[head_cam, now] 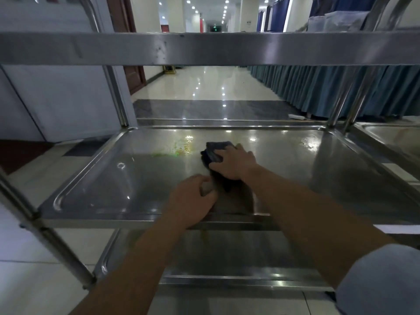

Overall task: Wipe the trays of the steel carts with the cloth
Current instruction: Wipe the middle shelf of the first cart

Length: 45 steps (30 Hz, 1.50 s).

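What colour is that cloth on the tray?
Dark, navy to black; the cloth shows best in the head view.

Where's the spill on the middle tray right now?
Head view: the greenish spill lies mid-tray toward the far rim, just left of the cloth under the right hand.

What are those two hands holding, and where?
The right hand presses the dark folded cloth from on top, fingers over its near edge. The left hand holds nothing visible.
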Tool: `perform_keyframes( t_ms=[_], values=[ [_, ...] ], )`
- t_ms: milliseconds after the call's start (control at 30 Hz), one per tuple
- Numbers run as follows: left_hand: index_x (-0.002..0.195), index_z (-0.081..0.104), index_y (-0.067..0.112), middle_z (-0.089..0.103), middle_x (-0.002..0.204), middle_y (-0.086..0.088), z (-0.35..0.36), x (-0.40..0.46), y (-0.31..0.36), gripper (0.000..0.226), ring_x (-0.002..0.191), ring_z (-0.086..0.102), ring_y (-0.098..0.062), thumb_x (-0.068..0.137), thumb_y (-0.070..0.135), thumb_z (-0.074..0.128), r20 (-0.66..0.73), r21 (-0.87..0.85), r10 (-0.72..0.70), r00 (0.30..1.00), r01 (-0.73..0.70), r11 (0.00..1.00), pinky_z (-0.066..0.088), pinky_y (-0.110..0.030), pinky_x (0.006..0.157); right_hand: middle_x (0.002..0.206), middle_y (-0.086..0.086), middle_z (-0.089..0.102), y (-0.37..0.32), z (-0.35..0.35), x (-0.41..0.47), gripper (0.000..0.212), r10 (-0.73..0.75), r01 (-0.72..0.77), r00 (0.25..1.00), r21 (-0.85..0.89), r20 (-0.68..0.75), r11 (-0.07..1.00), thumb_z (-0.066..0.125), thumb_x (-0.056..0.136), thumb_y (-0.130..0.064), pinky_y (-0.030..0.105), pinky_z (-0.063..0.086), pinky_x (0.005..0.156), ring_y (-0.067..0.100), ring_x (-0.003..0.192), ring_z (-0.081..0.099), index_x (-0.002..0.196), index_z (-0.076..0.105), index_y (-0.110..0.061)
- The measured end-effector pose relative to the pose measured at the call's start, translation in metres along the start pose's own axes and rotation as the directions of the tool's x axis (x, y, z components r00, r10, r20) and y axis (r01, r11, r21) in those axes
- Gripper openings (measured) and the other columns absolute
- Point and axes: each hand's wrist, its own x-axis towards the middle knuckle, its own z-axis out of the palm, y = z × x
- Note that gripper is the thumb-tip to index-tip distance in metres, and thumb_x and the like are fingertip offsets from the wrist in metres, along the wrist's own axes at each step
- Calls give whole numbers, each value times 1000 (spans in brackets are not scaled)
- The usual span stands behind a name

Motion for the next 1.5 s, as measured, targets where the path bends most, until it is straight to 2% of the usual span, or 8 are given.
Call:
perform_keyframes(
  t_ms=[200,300,400,533,933,1033,1233,1500],
  values=[
    [130,61,19,62,131,-9,-51,-25,-71,66,124,53,-30,82,59,44,-173,147,-139,975,165,975,39,-43,108,146,8,39,83,-24,-14,78,320,-320,947,63,9,945,19,87,-83,56,26,106,37,135,32,144,47,-38],
    [123,63,19,64,122,-11,-63,-35,-115,62,117,55,-33,85,63,39,-185,279,-157,970,205,938,42,-47,102,145,8,40,97,-16,-7,58,265,-263,964,67,-23,962,34,95,-70,54,28,107,35,134,35,139,50,-36],
    [142,47,24,49,145,-6,-64,-37,-130,72,133,43,-28,89,67,23,-156,405,-182,971,231,885,32,-45,110,159,5,30,86,8,0,57,231,-216,971,200,-57,956,42,99,-54,50,24,113,30,147,20,147,39,-24],
    [150,31,31,31,158,-2,-54,-37,-132,82,143,30,-26,83,65,-2,-125,528,-192,973,229,817,26,-43,114,168,-2,9,39,19,20,64,123,-124,992,91,14,988,28,101,-60,52,8,121,30,153,-2,158,19,-34],
    [158,16,31,16,166,-2,-51,-40,-129,88,152,14,-24,80,63,-9,-158,485,-210,965,261,835,17,-41,121,167,7,11,-209,37,70,67,-192,178,974,118,116,977,27,98,-57,61,-1,118,36,153,-5,157,19,-27],
    [157,14,34,17,166,1,-53,-42,-124,89,152,14,-21,78,68,-7,-149,450,-219,964,264,853,16,-40,120,167,2,14,-194,37,63,67,-177,159,981,193,82,968,29,97,-53,63,-1,118,29,154,-3,156,22,-24],
    [139,53,24,58,137,-2,-87,-40,-141,50,129,49,-24,99,51,38,-298,251,-233,925,312,916,33,-39,109,164,-1,20,-105,38,44,58,-78,82,997,223,-27,971,32,97,-52,59,5,118,20,153,2,151,30,-29],
    [152,26,29,23,162,-3,-82,-52,-164,56,148,21,-28,101,52,21,-240,426,-324,915,400,811,15,-47,119,166,-3,18,-31,38,54,56,-100,102,995,136,-20,985,34,103,-49,54,12,120,23,153,7,155,28,-29]
  ],
)
